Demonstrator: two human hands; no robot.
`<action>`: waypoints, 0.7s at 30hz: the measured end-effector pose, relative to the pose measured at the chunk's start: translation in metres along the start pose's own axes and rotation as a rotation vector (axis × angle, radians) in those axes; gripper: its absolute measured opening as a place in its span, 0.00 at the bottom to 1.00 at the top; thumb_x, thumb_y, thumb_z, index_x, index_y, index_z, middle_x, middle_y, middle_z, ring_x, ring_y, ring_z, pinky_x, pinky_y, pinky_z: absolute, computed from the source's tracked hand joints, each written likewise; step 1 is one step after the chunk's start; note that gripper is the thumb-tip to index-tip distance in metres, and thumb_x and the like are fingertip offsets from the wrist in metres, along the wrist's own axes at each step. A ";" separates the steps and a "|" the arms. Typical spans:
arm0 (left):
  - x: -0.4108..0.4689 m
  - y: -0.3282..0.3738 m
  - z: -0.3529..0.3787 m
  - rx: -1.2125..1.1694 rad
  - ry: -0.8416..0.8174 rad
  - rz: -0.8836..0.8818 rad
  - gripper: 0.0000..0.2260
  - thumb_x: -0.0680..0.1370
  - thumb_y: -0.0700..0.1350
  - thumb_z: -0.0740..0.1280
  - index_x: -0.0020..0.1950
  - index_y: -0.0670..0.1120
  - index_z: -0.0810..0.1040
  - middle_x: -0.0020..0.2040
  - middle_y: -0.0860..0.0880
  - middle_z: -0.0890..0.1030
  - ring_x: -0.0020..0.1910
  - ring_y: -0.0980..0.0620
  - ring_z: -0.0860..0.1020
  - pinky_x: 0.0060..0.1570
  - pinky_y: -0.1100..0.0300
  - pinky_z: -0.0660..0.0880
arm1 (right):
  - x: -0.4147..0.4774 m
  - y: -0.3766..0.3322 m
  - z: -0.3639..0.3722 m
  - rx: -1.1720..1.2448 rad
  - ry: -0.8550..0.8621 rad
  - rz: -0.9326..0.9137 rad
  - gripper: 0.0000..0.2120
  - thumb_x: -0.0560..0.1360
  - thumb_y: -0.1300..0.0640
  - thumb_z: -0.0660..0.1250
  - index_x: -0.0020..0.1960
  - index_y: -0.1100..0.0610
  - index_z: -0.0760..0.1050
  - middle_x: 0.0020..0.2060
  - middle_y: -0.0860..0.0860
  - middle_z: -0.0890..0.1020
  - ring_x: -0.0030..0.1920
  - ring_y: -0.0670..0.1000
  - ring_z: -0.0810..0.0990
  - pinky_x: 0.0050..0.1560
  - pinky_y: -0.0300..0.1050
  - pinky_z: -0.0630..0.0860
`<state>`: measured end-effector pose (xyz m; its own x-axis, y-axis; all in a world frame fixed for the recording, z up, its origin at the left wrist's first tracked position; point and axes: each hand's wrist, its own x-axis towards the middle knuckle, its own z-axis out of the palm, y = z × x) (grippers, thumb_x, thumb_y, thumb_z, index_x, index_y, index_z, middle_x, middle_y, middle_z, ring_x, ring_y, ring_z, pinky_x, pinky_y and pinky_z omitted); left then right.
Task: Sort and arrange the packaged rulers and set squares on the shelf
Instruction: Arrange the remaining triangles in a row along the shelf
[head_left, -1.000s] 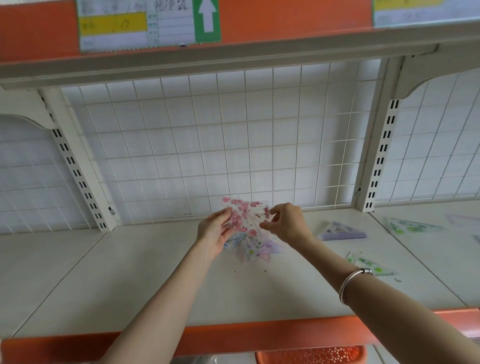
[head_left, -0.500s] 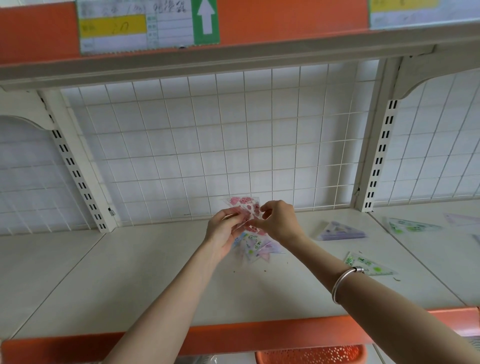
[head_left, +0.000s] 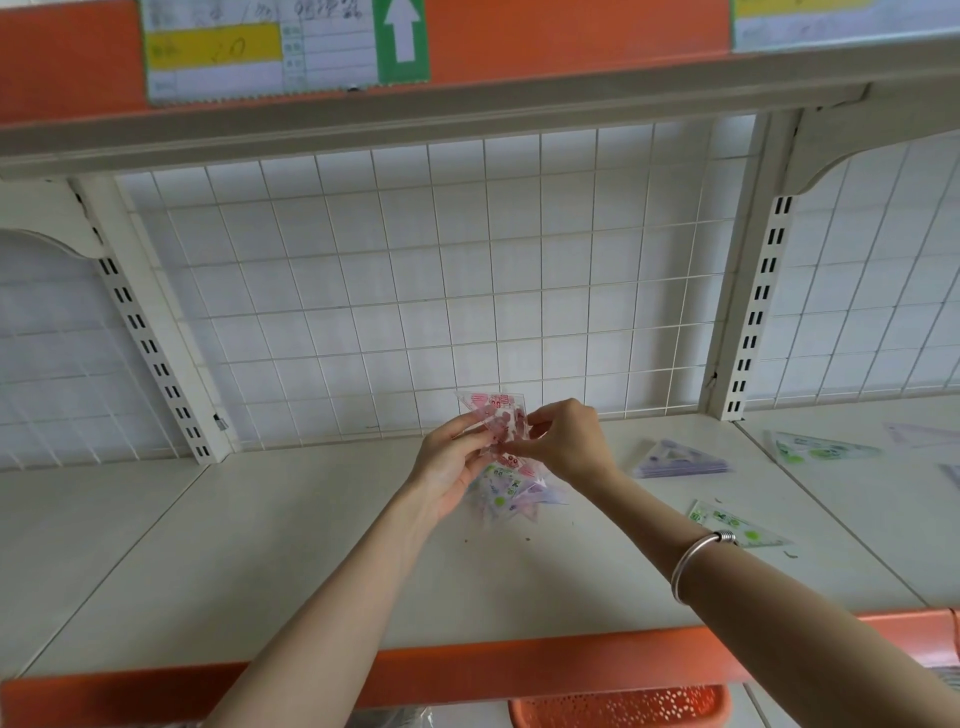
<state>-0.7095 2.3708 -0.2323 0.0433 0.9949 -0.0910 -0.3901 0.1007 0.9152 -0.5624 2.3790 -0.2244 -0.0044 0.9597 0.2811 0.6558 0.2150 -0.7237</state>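
Pinching one pink set square (head_left: 496, 415) above the shelf (head_left: 260, 545) — left hand (head_left: 449, 462) and right hand (head_left: 563, 441) both curl fingers on it. I count one mixed heap (head_left: 511, 493) just beneath, one purple stack (head_left: 675, 460) to the right, one green set square (head_left: 737, 525) by the forearm, one far green set square (head_left: 815, 448) beyond.

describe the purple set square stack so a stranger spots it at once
Find the white slotted upright post right of the wire grid. On the white shelf board left of its foot lies a stack of clear triangular set squares printed purple. The nearby green-printed set square lies singly.
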 end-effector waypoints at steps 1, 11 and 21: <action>0.000 -0.001 0.000 0.010 -0.005 0.000 0.12 0.76 0.28 0.62 0.52 0.42 0.79 0.44 0.44 0.83 0.42 0.50 0.81 0.47 0.61 0.79 | 0.000 0.000 0.000 0.000 0.001 0.001 0.18 0.62 0.49 0.80 0.43 0.61 0.83 0.37 0.54 0.84 0.39 0.51 0.82 0.42 0.45 0.78; 0.009 -0.003 -0.005 0.092 0.055 0.023 0.15 0.77 0.30 0.64 0.60 0.42 0.75 0.46 0.43 0.83 0.42 0.49 0.82 0.45 0.58 0.80 | 0.000 0.010 -0.004 0.077 -0.003 0.062 0.10 0.64 0.57 0.76 0.37 0.63 0.81 0.31 0.58 0.82 0.29 0.48 0.72 0.33 0.43 0.73; 0.025 0.002 -0.028 0.274 0.149 -0.097 0.13 0.71 0.27 0.70 0.52 0.38 0.77 0.41 0.43 0.81 0.31 0.54 0.81 0.31 0.64 0.78 | 0.002 0.025 -0.016 0.005 0.012 -0.072 0.09 0.66 0.57 0.74 0.37 0.63 0.80 0.26 0.54 0.76 0.29 0.49 0.65 0.32 0.41 0.65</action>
<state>-0.7349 2.3955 -0.2433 -0.0749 0.9724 -0.2210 -0.1277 0.2105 0.9692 -0.5344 2.3833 -0.2317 -0.0425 0.9396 0.3395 0.6504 0.2839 -0.7045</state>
